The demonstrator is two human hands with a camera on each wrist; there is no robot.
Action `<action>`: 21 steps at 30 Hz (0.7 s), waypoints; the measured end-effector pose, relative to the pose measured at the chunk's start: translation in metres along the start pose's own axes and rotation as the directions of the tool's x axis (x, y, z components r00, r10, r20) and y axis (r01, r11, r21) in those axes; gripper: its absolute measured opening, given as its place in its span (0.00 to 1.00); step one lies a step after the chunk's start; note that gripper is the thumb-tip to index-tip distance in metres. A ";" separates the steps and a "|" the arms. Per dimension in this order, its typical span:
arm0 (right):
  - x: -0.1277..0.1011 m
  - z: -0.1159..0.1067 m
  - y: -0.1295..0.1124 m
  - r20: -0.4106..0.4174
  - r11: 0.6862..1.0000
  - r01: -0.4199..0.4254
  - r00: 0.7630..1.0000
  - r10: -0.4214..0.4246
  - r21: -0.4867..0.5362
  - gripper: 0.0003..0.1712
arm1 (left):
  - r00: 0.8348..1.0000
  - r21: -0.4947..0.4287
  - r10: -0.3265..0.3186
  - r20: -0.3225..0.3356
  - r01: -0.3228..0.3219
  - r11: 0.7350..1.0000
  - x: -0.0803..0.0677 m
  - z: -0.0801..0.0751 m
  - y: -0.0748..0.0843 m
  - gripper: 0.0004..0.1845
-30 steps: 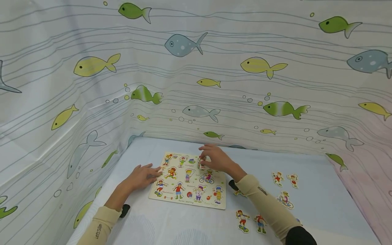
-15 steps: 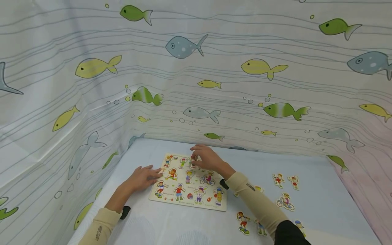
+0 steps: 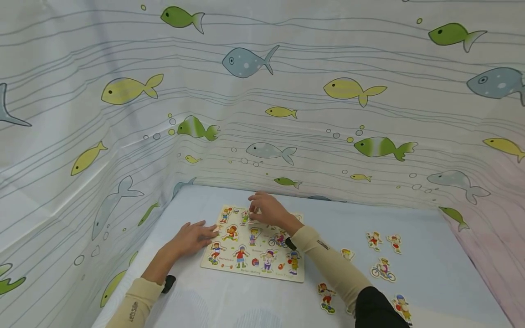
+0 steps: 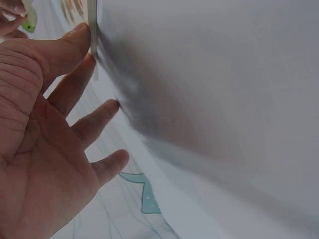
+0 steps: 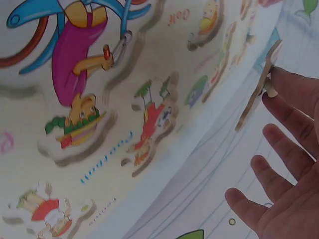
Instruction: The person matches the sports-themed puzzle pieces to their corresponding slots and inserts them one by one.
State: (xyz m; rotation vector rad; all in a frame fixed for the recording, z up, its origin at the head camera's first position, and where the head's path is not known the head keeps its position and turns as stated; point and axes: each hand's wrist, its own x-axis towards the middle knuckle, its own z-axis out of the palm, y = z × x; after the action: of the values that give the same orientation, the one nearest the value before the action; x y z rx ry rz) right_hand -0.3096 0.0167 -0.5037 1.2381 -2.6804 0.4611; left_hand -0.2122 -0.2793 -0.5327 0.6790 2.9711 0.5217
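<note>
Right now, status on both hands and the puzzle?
Left hand flat, fingertips against wooden picture puzzle board. Right hand pinches a flat cut-out piece over board's far edge. Nothing blocking.

Cream puzzle board (image 3: pixel 250 266) with bright cartoon children; white curtain (image 3: pixel 287 82) printed with green, yellow, blue-grey fish; pale blue tabletop (image 3: pixel 426 282).

Fish-print curtain (image 3: pixel 262 91) (pale blue tabletop (image 3: pixel 430 237))

Puzzle board (image 3: pixel 254 248): flat on table, pale wood, printed sport figures in rows, several slots filled. Puzzle piece (image 5: pixel 259 87): thin wooden cutout, seen edge-on, tilted, lifted above board's far edge, pinched at its top end.
</note>
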 end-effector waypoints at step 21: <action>0.020 0.024 -0.009 0.052 0.998 -0.065 0.996 0.066 -0.028 0.07 | 1.000 0.005 -0.008 0.012 0.008 1.000 0.001 0.000 -0.001 0.19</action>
State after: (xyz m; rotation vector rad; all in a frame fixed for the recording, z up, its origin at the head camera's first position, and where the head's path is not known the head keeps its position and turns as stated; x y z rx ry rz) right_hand -0.3163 -0.0111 -0.5191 1.1744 -2.7687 0.4059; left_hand -0.2132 -0.2802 -0.5330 0.6677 2.9636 0.5080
